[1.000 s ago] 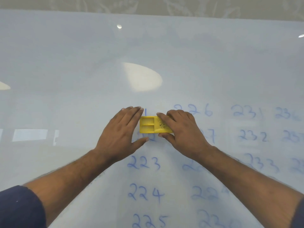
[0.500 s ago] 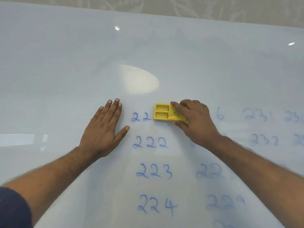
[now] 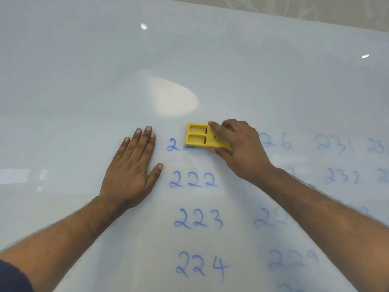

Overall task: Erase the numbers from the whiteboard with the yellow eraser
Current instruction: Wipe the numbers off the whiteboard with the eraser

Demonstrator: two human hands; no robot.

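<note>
Blue handwritten numbers run in columns over the pale whiteboard, which fills nearly the whole view, with 222, 223 and 224 stacked down the middle. At the top of that column the right hand has its grip clenched around the yellow eraser, pressing it flat over a partly wiped number just right of a remaining 2. Left of the column, the left hand lies released, palm flat on the board with fingers spread.

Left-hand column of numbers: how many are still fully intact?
3: 222, 223 and 224, stacked below the yellow eraser. The top entry is partly wiped, and more may lie below the frame.
</note>
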